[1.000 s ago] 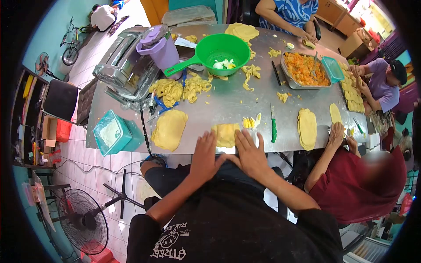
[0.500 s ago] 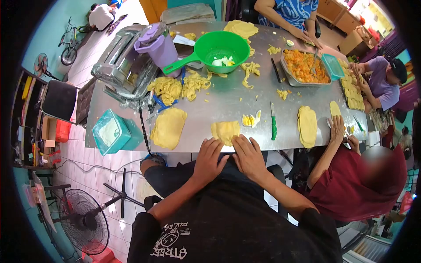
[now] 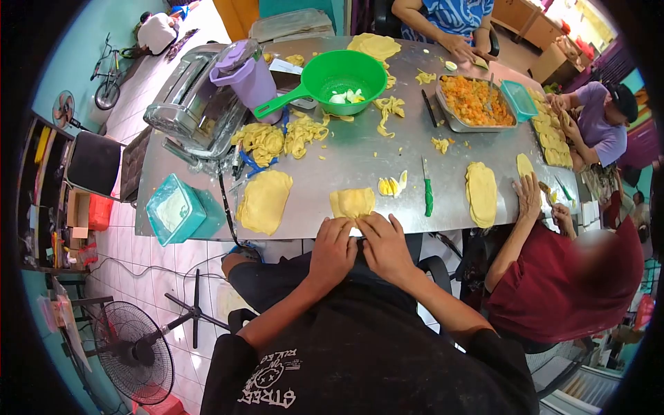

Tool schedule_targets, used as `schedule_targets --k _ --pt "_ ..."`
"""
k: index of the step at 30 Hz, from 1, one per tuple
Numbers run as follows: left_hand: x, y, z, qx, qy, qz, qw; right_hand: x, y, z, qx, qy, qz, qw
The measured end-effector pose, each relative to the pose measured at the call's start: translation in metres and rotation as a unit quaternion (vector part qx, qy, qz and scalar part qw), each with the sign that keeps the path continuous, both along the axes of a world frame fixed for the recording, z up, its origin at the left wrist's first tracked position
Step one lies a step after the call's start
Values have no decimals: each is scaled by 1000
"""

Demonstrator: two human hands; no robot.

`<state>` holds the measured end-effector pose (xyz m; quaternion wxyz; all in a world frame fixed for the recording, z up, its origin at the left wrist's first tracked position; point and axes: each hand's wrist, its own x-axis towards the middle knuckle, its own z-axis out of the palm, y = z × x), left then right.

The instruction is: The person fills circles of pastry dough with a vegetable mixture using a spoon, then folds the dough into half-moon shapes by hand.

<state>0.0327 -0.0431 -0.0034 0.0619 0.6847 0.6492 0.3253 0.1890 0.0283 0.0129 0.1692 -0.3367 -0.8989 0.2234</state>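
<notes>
A folded piece of yellow dough (image 3: 353, 201) lies at the table's near edge, bulging in its middle. My left hand (image 3: 333, 249) and my right hand (image 3: 387, 247) meet at its near edge, fingertips close together and pinching the dough there. Just right of it are egg wedges (image 3: 392, 185), then a knife with a green handle (image 3: 428, 194). Flat dough sheets lie on both sides: a wide stack (image 3: 265, 202) to the left and a long oval stack (image 3: 481, 195) to the right.
Farther back stand a green strainer (image 3: 344, 79) with eggs, a purple pitcher (image 3: 249, 79), a dough machine (image 3: 183, 104) and a tray of orange filling (image 3: 476, 104). A teal flour tub (image 3: 173, 209) sits at left. A co-worker in a maroon garment (image 3: 553, 290) works close by at right.
My hands have drawn closer together along the dough's near edge, their fingertips now almost meeting. At right, the maroon-clad co-worker's far hand has shifted, and a spoon shows by it.
</notes>
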Motion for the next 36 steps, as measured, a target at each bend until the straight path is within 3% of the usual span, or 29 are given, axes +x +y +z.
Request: schedule_targets --k 3,5,8,9,11,12,14,15,17,22,24,27,30,34,36 --pt "2 -3 1 -11 -58 26 998 -12 -11 -2 83 -32 -21 996" --pt "7 -6 4 3 86 26 996 -14 -19 -2 107 -61 -32 992" --pt "-9 -3 2 2 42 -26 999 -12 -5 6 203 -111 -15 973" --pt "-18 0 2 10 46 -23 999 -8 6 11 108 -61 3 992" --pt "-31 3 1 -54 -54 -28 997 3 36 22 -91 87 36 991" --pt "-31 9 5 -52 -52 -29 997 8 43 22 -49 174 -14 983" --pt "-27 15 14 5 72 3 997 26 61 25 65 155 -111 980" --pt "-29 17 1 -27 80 -16 996 33 67 21 64 153 -113 980" --pt "-28 22 -1 -35 92 -23 995 42 83 4 77 120 -236 961" --pt "-33 25 3 -51 98 -34 993 46 90 -9 130 107 -269 948" --pt "-39 34 8 -2 59 -29 998 48 95 -9 141 123 -287 939" --pt "-44 52 8 -14 43 -31 998 53 97 -10 29 37 -341 939" --pt "-46 59 14 -69 -15 -25 997 58 101 4 -60 28 -361 930" --pt "-51 71 23 -63 -35 -7 997 65 104 9 -89 46 -378 920" --pt "-50 71 21 -105 -34 -37 993 69 105 7 -128 -15 -367 921"
